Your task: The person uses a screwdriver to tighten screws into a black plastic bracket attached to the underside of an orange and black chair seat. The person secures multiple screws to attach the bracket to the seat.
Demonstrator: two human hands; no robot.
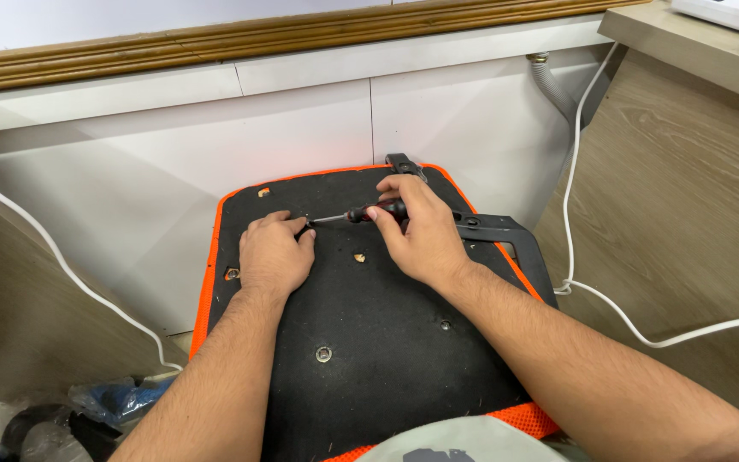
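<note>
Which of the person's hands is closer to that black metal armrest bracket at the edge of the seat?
The right hand, holding the screwdriver, sits just beside the black bracket at the seat's right edge. The left hand rests farther off, on the seat's left half.

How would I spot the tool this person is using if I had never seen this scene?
Start at the big black seat base with orange edging, lying against the white wall. Near its top, the right hand grips a screwdriver lying sideways, its tip by the left hand. It is the only slim tool there: dark handle with red, thin silver shaft, unlike the flat black bracket at right.
</note>
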